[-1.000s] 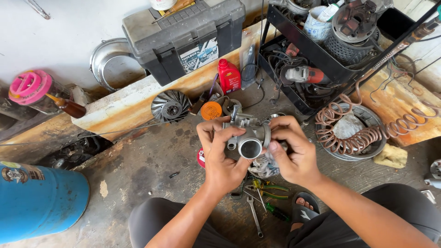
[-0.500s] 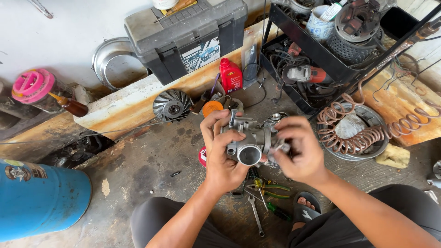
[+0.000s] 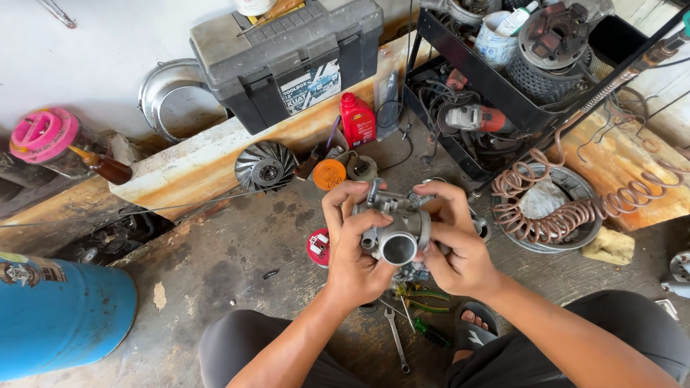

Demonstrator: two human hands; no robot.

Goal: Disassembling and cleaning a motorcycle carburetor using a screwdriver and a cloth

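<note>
Both hands, left hand and right hand, closed around a metal carburetor body, inspecting it; turning it needs a firm grip.

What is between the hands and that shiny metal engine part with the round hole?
Nothing visible. The left hand and the right hand both grip the metal engine part directly, one on each side, above the concrete floor. The pliers and wrench lie on the floor below it.

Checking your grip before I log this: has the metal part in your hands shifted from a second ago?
Barely: the metal part stays just below the orange cap, held in both hands, left hand, right hand.
</note>
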